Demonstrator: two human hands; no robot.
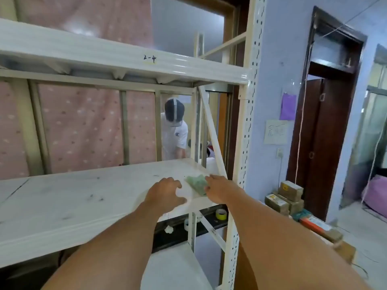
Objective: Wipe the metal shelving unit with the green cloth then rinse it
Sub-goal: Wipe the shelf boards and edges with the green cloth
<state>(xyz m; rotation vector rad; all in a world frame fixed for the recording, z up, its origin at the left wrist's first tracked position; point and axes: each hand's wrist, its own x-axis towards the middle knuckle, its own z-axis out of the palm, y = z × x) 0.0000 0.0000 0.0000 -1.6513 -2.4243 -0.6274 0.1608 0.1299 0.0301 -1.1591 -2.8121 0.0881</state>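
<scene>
The cream metal shelving unit [249, 122] fills most of the view, its perforated front post running from top to bottom on the right and a slanted brace crossing its right end. Its upper shelf [104, 53] carries a handwritten mark on the front edge, and behind the frame hangs a pink dotted curtain [83, 126]. The middle shelf [73, 197] is a pale board with dark smudges, bare but for what lies at its right end. Through the gap in the frame a second person [174, 132] in a white shirt stands bent forward. On the floor by the blue wall sits a stack of brown cardboard boxes [287, 197] (all closed, so their contents cannot be told), with an orange package [314, 225] in front of them. The left hand [165, 193] hovers over the shelf's right end, fingers spread and curled, holding nothing. The right hand [219, 189] reaches in beside it, its fingers loosely parted and touching the right edge of the green cloth [198, 183]; whether it has hold of it I cannot tell. The cloth lies crumpled on the shelf's right end, between the two hands. On the lower shelf, a yellow tape roll [221, 214] rests beside the post.
</scene>
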